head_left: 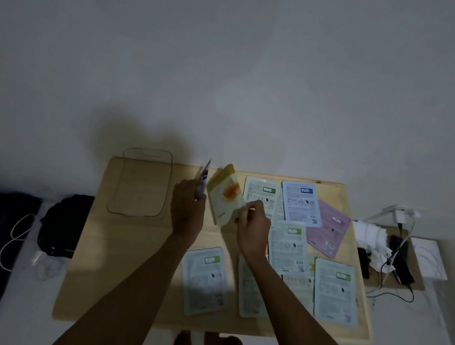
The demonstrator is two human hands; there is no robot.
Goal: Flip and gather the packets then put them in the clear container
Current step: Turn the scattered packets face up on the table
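Head view: right hand (253,225) pinches yellow packet (225,197) at lower edge, long axis tilted up-left twd left hand (188,210), which clamps purple packet (204,177) upright. Clear container (141,183) lies left of both, nearer left hand; other packets (287,246) lie right on surface (127,260)

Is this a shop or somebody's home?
Probably a home: a low wooden table against a plain wall, tangled charger cables on the floor, a dark bag beside it.

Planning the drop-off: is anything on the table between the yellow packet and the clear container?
Only the left hand, holding another packet, sits between the yellow packet and the clear container; the table there is otherwise bare.
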